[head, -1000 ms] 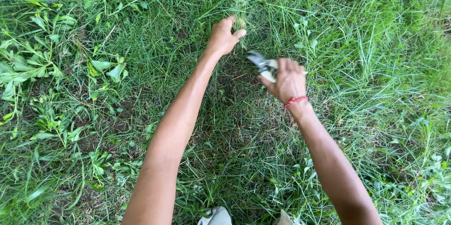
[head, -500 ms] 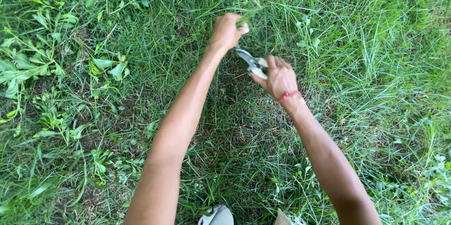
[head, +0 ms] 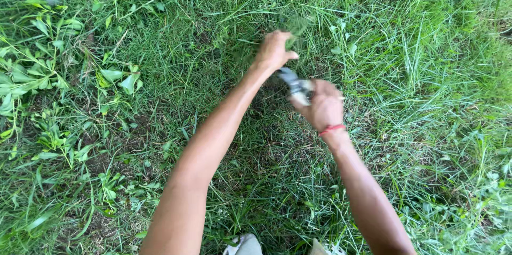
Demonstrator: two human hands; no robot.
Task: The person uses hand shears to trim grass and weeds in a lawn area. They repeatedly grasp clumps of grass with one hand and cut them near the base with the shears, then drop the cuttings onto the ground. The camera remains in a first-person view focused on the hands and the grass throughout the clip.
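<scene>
My left hand (head: 274,51) is closed around a blurred tuft of green plant stems (head: 294,25) standing in the grass. My right hand (head: 321,107), with a red band at the wrist, grips a pair of metal garden shears (head: 292,80). The shear blades point up and left, just below my left hand and close to its thumb. Both hands are blurred by motion, so I cannot tell whether the blades are touching the stems.
Thick green grass (head: 416,63) covers the ground all around. Broad-leaved weeds (head: 48,74) grow on the left side. Patches of bare soil and dry stalks (head: 266,154) lie between my arms. The tips of my shoes (head: 242,244) show at the bottom edge.
Both hands have moved closer together. The shears have come up under my left hand, which still holds the tuft of stems.
</scene>
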